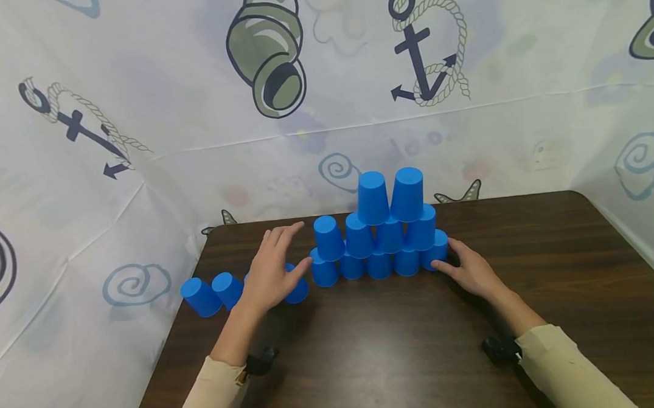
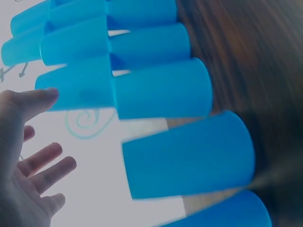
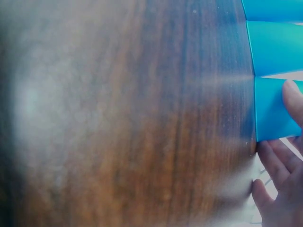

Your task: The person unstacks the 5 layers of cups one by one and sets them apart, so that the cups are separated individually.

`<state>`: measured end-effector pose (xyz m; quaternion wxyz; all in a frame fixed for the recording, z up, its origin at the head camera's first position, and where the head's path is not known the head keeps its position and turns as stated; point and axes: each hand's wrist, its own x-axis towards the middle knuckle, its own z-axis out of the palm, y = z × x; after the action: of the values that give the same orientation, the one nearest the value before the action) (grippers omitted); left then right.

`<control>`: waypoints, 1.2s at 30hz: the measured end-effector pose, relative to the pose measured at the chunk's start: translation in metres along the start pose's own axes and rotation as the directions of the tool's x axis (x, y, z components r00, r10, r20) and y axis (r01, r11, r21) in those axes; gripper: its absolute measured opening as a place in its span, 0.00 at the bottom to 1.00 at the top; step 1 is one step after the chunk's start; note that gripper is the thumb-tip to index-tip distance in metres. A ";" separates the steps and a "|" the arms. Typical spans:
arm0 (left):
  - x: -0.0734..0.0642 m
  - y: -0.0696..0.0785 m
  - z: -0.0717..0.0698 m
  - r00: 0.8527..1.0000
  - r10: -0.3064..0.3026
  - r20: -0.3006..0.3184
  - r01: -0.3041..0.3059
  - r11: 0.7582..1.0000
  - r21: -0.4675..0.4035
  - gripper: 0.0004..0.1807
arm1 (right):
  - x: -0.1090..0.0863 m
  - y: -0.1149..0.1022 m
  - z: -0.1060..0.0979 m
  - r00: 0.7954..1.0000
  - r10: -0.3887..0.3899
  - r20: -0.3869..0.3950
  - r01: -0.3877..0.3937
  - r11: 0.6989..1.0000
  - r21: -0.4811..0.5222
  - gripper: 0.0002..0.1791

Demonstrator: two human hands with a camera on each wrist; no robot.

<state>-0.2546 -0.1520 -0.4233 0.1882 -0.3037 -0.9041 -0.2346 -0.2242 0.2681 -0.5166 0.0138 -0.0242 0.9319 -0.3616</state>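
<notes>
Blue plastic cups, all upside down, stand in a stepped stack: several at the bottom, several in the second row, and two cups on top. My right hand pinches the bottom row's right-end cup, thumb on its front and fingers at its far side; the right wrist view shows the thumb against this cup. To the left of the stack, my left hand is raised with fingers spread and holds nothing. Its thumb is close to the second row's left-end cup; whether they touch I cannot tell.
Several more upside-down cups stand in a line at the table's left, partly hidden behind my left hand. The dark wooden table ends at the back against a printed white cloth, which also hangs at both sides.
</notes>
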 end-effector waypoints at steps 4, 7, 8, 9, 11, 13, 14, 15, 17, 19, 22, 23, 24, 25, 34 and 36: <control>0.015 0.013 0.001 0.999 0.017 -0.047 -0.019 0.999 -0.039 0.41 | 0.000 0.000 0.000 1.000 -0.002 0.000 0.002 1.000 -0.001 0.43; 0.028 0.025 0.001 0.996 0.049 -0.068 -0.052 0.998 -0.045 0.41 | 0.001 0.000 -0.001 1.000 -0.002 -0.003 0.002 1.000 0.000 0.44; 0.033 0.030 0.001 0.995 0.063 -0.076 -0.067 0.997 -0.048 0.41 | 0.001 0.000 -0.001 1.000 -0.005 -0.003 0.005 1.000 0.000 0.44; 0.038 0.035 0.001 0.994 0.075 -0.081 -0.079 0.996 -0.049 0.41 | 0.002 0.000 -0.001 1.000 -0.007 -0.004 0.007 1.000 0.000 0.44; 0.047 0.044 0.003 0.991 0.096 -0.089 -0.100 0.994 -0.048 0.41 | 0.002 0.000 -0.002 1.000 -0.007 -0.005 0.007 1.000 0.001 0.43; 0.058 0.053 0.005 0.989 0.113 -0.096 -0.119 0.991 -0.054 0.42 | 0.002 0.000 -0.002 1.000 -0.011 -0.006 0.011 1.000 0.002 0.43; 0.062 0.057 0.006 0.988 0.118 -0.101 -0.125 0.990 -0.058 0.42 | 0.002 -0.001 -0.002 1.000 -0.011 -0.006 0.011 1.000 0.003 0.43; 0.067 0.061 0.007 0.987 0.126 -0.104 -0.133 0.989 -0.067 0.43 | 0.003 -0.001 -0.002 1.000 -0.011 -0.006 0.011 1.000 0.005 0.43; 0.077 0.067 0.010 0.984 0.137 -0.109 -0.148 0.984 -0.096 0.44 | 0.003 -0.001 -0.002 1.000 -0.011 -0.008 0.011 1.000 0.006 0.43; 0.085 0.071 0.013 0.983 0.143 -0.111 -0.157 0.979 -0.130 0.44 | 0.003 -0.001 -0.001 1.000 -0.017 -0.007 0.017 1.000 0.006 0.43; 0.095 0.075 0.018 0.984 0.145 -0.106 -0.162 0.971 -0.175 0.44 | 0.003 -0.001 0.000 1.000 -0.022 -0.008 0.022 1.000 0.008 0.42; 0.098 0.077 0.019 0.984 0.145 -0.105 -0.163 0.969 -0.187 0.44 | 0.003 -0.001 0.000 1.000 -0.027 -0.006 0.027 1.000 0.006 0.43; 0.100 0.079 0.020 0.984 0.143 -0.106 -0.162 0.967 -0.198 0.44 | 0.002 -0.001 0.000 1.000 -0.028 -0.006 0.028 1.000 0.008 0.43; 0.102 0.080 0.022 0.985 0.136 -0.105 -0.156 0.966 -0.208 0.44 | 0.002 -0.001 0.001 1.000 -0.027 -0.006 0.027 1.000 0.009 0.43; 0.110 0.092 0.034 0.997 0.029 -0.065 -0.045 0.961 -0.274 0.42 | 0.001 0.001 0.001 1.000 -0.012 -0.007 0.012 1.000 0.010 0.43; 0.110 0.093 0.035 0.998 0.018 -0.066 -0.035 0.963 -0.268 0.41 | 0.001 0.002 0.000 1.000 -0.012 -0.006 0.012 1.000 0.009 0.44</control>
<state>-0.2843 -0.0170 -0.3698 0.1768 -0.3310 -0.8532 -0.3623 -0.2254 0.2690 -0.5182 0.0090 -0.0284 0.9301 -0.3662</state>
